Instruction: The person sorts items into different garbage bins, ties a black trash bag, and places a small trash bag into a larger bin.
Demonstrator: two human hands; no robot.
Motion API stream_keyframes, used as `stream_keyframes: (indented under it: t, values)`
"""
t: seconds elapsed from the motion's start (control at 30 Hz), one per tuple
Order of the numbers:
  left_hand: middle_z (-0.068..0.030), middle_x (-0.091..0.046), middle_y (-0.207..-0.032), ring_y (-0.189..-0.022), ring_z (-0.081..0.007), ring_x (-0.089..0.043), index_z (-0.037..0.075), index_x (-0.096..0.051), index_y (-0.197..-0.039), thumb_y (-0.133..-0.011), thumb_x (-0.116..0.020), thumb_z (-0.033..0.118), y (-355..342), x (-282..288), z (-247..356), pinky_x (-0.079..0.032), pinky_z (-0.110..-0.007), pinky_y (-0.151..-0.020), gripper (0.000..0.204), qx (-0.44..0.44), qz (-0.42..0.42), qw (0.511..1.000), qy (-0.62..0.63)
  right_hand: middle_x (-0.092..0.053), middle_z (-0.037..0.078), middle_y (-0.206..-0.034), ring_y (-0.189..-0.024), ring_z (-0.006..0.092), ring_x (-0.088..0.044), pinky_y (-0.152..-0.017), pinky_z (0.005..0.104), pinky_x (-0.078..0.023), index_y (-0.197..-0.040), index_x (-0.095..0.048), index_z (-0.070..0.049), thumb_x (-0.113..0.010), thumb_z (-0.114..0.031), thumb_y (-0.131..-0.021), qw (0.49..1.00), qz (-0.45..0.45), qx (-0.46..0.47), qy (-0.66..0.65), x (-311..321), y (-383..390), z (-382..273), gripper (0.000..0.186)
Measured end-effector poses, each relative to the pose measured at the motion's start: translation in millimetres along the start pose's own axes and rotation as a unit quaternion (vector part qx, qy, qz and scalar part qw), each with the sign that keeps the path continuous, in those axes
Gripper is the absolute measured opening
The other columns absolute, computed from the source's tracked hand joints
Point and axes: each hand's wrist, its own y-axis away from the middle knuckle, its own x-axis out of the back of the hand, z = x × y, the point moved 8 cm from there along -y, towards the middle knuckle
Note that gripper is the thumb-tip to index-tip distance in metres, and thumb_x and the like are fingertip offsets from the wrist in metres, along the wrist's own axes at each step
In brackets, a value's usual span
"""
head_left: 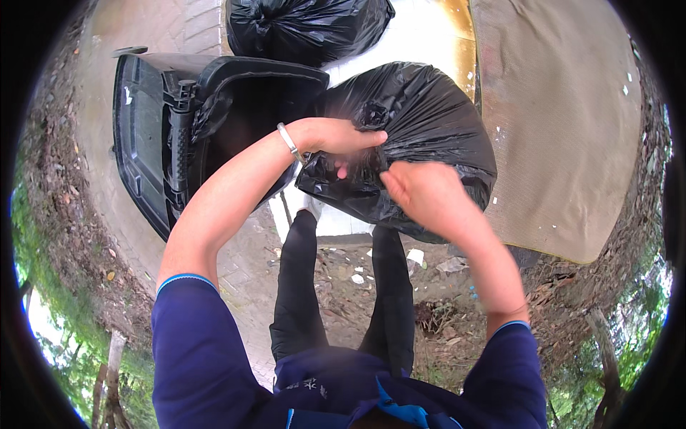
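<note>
A full black garbage bag point(443, 121) stands upright in front of me, its plastic creased toward the gathered neck. My left hand point(336, 137), with a silver bracelet at the wrist, grips the bunched plastic at the neck. Its thumb lies along the top and its other fingers are partly hidden by the bag. Just to the right, my right hand point(425, 187) is closed on the plastic near the neck, slightly blurred. The exact ends the right fingers pinch are hidden.
Left of the bag is a black wheeled bin point(268, 66), its lid point(139, 136) swung back. A second tied black bag point(307, 32) sits beyond. Brown matting point(557, 129) lies at right, white board point(421, 32) beneath the bags, and littered soil point(457, 293) by my legs.
</note>
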Motion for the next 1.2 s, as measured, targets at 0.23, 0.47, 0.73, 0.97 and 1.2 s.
stream_keyframes:
  t: [0.23,0.47,0.73,0.97,1.2]
  values:
    - [-0.0049,-0.064,-0.071,-0.049,-0.007,-0.048,0.006,-0.064,-0.086,-0.079,-0.069,0.025,-2.6,-5.7,-0.7,-0.035,-0.02,-0.046,0.022,-0.107,-0.08,0.977,0.166,-0.057,0.014,-0.065,-0.061,0.0353,-0.058,-0.055,0.0444,-0.047,-0.068,-0.049,-0.004,-0.056,-0.021,-0.084,0.983,0.11,-0.035,-0.144,-69.0,2.7,-24.2,0.025]
    - [-0.0114,-0.061,-0.104,-0.084,-0.0334,-0.059,0.006,-0.059,-0.094,-0.065,-0.062,0.005,39.5,5.6,38.1,-0.048,-0.034,-0.073,0.03,-0.322,0.354,0.833,-0.277,-0.06,0.022,-0.078,-0.072,0.0353,-0.06,-0.065,0.0379,-0.049,-0.104,-0.058,-0.005,-0.06,-0.018,-0.082,0.962,0.031,-0.05,-0.268,-57.7,0.6,1.2,0.025]
    - [-0.0046,-0.057,-0.111,-0.09,-0.0213,-0.058,0.008,-0.062,-0.099,-0.068,-0.059,0.009,69.0,-26.1,55.2,-0.05,-0.032,-0.082,0.031,-0.495,0.405,0.626,-0.446,-0.06,0.005,-0.092,-0.079,0.0126,-0.057,-0.071,0.0248,-0.047,-0.107,-0.054,-0.002,-0.06,-0.005,-0.083,0.837,0.121,-0.102,-0.523,-14.9,-32.3,67.3,0.025]
    - [-0.0014,-0.057,-0.115,-0.117,-0.0259,-0.045,0.009,-0.063,-0.092,-0.066,-0.062,0.003,66.4,-2.4,58.4,-0.037,-0.039,-0.098,0.027,-0.444,0.344,0.74,-0.37,-0.063,0.01,-0.094,-0.087,0.0217,-0.059,-0.085,0.0309,-0.045,-0.098,-0.057,0.002,-0.043,-0.019,-0.096,0.74,0.256,-0.096,-0.614,-25.6,-45.4,66.7,0.025]
    - [-0.0073,-0.051,-0.09,-0.077,-0.017,-0.053,0.003,-0.049,-0.103,-0.07,-0.051,-0.015,49.1,-30.7,9.9,-0.043,-0.029,-0.075,0.038,-0.362,0.623,0.692,0.047,-0.032,-0.001,-0.057,-0.046,0.0123,-0.034,-0.042,0.0293,-0.029,-0.078,-0.041,-0.007,-0.033,-0.021,-0.096,0.474,0.224,-0.225,-0.821,-59.0,-89.1,184.0,0.024]
